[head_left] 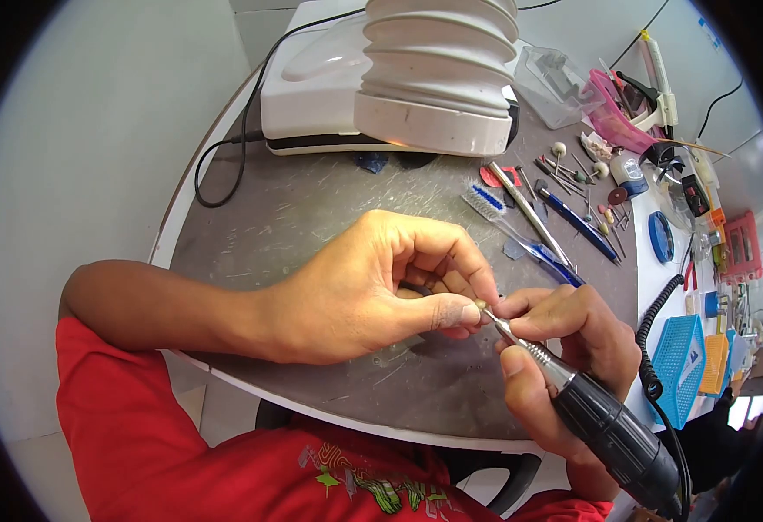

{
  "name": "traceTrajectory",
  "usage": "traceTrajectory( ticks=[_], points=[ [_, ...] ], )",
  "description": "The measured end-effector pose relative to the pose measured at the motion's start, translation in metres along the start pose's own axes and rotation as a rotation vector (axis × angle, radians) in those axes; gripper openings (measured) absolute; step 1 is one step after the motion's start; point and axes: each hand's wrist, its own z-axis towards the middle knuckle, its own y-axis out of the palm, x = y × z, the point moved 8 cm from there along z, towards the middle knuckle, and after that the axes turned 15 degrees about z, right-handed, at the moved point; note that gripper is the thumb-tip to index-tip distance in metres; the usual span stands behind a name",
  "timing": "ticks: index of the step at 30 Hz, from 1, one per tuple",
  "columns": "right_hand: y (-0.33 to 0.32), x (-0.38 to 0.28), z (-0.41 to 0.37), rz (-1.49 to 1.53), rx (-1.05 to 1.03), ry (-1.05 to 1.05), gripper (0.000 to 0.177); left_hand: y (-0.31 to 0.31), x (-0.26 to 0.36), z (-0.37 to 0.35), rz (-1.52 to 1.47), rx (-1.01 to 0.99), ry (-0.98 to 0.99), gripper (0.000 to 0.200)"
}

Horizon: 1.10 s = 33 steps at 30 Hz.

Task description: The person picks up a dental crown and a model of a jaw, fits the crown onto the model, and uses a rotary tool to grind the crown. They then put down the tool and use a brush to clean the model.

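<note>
My right hand [573, 344] grips a rotary handpiece [612, 426] with a black body and a metal nose, slanting up and left. Its tip meets a tiny yellowish piece [480, 305] pinched between the thumb and fingertips of my left hand [373, 291]. That piece is too small to name, and the fingers cover most of it. Part of a dark, curved item [412, 288] shows behind the left thumb. Both hands are close over the brown worktop [251, 217]. A coiled black cord [649, 348] hangs to the right of the handpiece.
A white machine [312, 96] with a ribbed hose [438, 61] stands at the back. Right of the hands lie a toothbrush [516, 228], a blue pen-like tool [579, 226] and several small burs. A pink basket [621, 113] and a blue basket [679, 370] stand farther right.
</note>
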Motion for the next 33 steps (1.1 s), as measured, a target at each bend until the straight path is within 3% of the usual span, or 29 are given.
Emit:
traceTrajectory(
  ticks=[13, 33],
  points=[
    [-0.007, -0.002, -0.005, 0.146, 0.083, 0.091, 0.018, -0.002, -0.001, 0.001, -0.017, 0.010, 0.014, 0.014],
    [0.001, -0.002, 0.000, -0.010, -0.014, -0.005, 0.020, 0.000, -0.001, -0.001, -0.001, 0.016, -0.029, 0.015]
  ],
)
